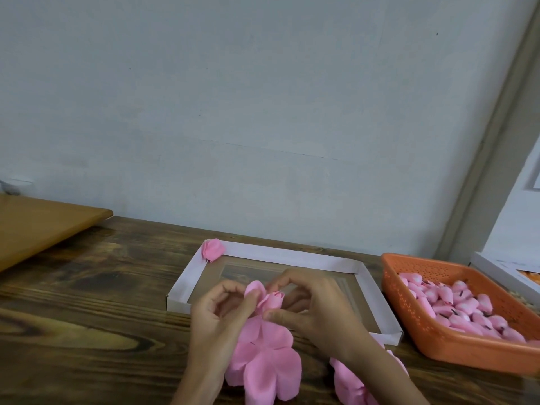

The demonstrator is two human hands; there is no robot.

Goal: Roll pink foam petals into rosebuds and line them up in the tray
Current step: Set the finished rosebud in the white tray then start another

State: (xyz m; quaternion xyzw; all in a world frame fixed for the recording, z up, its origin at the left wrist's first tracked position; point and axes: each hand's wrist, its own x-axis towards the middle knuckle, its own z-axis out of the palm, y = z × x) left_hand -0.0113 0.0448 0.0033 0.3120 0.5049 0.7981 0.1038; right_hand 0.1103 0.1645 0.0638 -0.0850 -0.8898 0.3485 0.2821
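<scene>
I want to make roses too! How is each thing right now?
Left hand, pinching a petal of the half-rolled rosebud.
Right hand, gripping that rosebud's base.
Hanging petals, unrolled, drooping below the held rosebud.
Finished rosebud, lying alone at the tray's far left corner.
Orange basket, heaped with pink buds.
Spare petals, lying on the table under the right forearm.

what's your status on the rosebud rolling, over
Hands busy: left hand pinches a petal, right hand grips the half-rolled rosebud. One finished bud at the far-left corner of the tray. Nothing blocking it.
</scene>
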